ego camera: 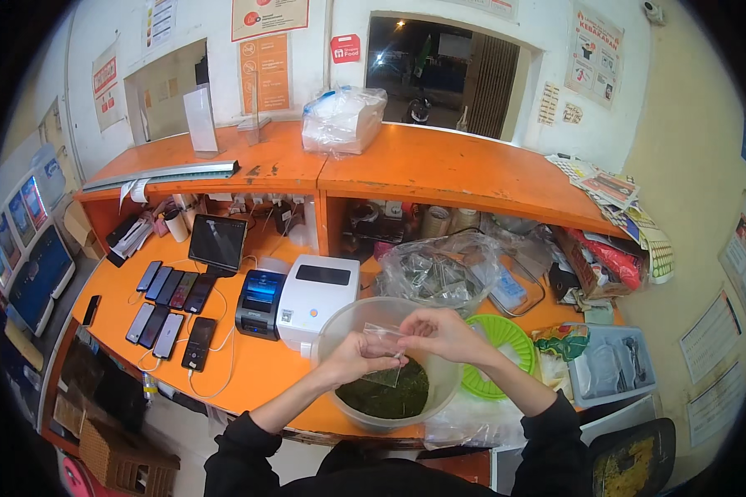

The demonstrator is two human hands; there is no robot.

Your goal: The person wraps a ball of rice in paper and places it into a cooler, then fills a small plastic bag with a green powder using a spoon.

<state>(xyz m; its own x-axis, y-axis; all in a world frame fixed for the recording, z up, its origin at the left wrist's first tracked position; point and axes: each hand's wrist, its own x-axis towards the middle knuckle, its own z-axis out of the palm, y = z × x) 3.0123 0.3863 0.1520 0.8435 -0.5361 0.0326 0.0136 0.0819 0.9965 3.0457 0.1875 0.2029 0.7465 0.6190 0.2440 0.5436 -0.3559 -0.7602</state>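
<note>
Both of my hands are over a large translucent plastic tub [442, 384], and dark green, finely chopped matter [385, 401] covers its bottom. Between them is a small clear plastic bag [386, 377]. My left hand [359, 358] grips the bag from the left. From the right, my right hand [436, 335] pinches its upper part with thumb and fingertips. Whether the bag holds anything is hard to tell. Behind the tub lies a big clear bag [435, 273] with many small packets inside, dark green in places. A bright green slotted plastic basket [490, 324] touches the tub's right side.
Left of the tub stand a white label printer [318, 292] and a black receipt printer [261, 304]. Several phones [168, 335] with cables and a tablet [217, 242] occupy the left counter. A grey-blue plastic tray [612, 366] sits at right. An orange raised shelf [447, 164] overhangs the back.
</note>
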